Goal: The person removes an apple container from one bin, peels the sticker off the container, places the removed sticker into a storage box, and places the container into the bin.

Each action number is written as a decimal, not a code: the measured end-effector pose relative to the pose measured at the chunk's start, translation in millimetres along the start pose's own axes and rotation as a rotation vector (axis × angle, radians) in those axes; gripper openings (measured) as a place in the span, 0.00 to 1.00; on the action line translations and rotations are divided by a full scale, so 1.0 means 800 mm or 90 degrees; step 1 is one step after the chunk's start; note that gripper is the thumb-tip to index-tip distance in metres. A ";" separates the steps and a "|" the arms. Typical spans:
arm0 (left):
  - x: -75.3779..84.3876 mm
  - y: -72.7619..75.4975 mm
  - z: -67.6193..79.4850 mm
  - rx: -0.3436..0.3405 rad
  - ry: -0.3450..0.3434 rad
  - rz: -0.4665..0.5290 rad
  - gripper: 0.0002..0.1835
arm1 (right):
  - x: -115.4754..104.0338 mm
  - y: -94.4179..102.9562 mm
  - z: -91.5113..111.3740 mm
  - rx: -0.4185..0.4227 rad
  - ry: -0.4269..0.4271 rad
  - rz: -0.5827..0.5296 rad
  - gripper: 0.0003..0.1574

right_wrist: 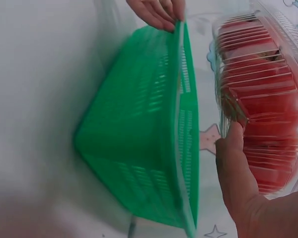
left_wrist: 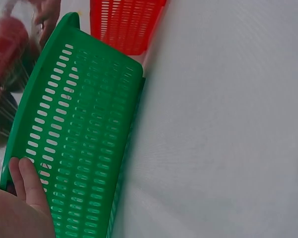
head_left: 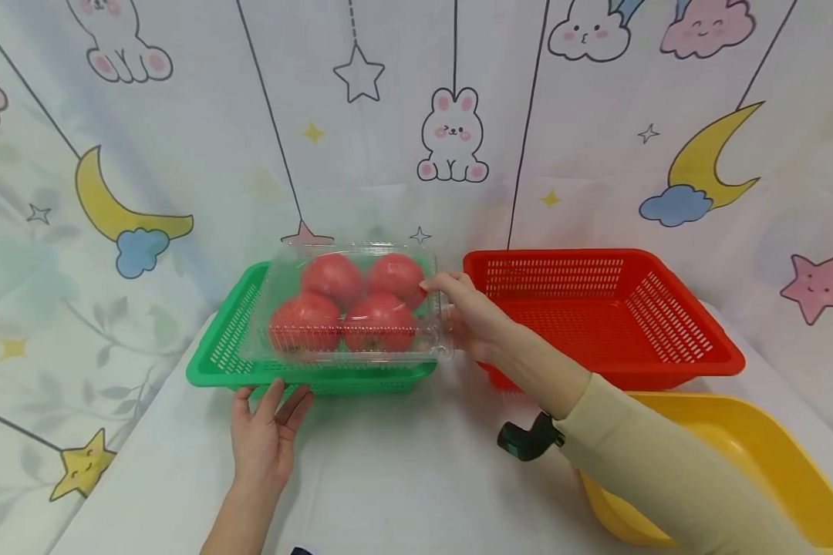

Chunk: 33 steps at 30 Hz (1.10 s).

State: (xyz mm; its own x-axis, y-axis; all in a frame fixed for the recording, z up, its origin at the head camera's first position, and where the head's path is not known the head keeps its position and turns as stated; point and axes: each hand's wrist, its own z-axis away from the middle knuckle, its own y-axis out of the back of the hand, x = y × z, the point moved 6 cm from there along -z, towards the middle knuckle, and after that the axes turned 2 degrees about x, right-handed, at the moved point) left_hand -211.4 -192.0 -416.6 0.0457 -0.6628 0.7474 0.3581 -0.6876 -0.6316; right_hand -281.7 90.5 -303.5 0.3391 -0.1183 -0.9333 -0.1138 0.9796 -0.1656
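Note:
My right hand (head_left: 475, 316) grips the right end of a clear plastic clamshell box (head_left: 361, 357) above the green basket (head_left: 368, 379). Inside the box are several red, round, tomato-like fruits (head_left: 378, 324). The right wrist view has the thumb pressed on the ribbed side of the box; the other fingers are hidden behind it. At the front rim of the green basket is my left hand (head_left: 265, 439), palm up. It pinches that rim, and two fingers (left_wrist: 32, 181) lie against the slotted outer wall in the left wrist view.
Right of the green basket stands a red slotted basket (head_left: 576, 316). A yellow basin (head_left: 750, 439) sits at the front right, partly under my right sleeve (head_left: 666, 470). A white cloth (head_left: 403, 470) covers the table, and a patterned curtain (head_left: 389, 154) hangs behind.

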 end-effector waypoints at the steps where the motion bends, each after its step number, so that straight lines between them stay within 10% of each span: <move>1: 0.000 0.000 0.000 0.000 0.000 -0.001 0.20 | -0.002 -0.003 -0.006 0.005 -0.004 -0.007 0.46; 33: -0.002 0.000 -0.001 0.011 0.021 -0.002 0.20 | 0.058 -0.082 -0.115 0.060 -0.083 0.070 0.44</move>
State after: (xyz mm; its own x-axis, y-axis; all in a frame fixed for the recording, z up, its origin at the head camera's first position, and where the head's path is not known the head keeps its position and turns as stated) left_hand -212.6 -191.0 -417.7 0.0133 -0.6704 0.7418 0.3744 -0.6846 -0.6254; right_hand -344.7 5.8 -365.0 0.4476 0.0062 -0.8942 -0.0707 0.9971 -0.0284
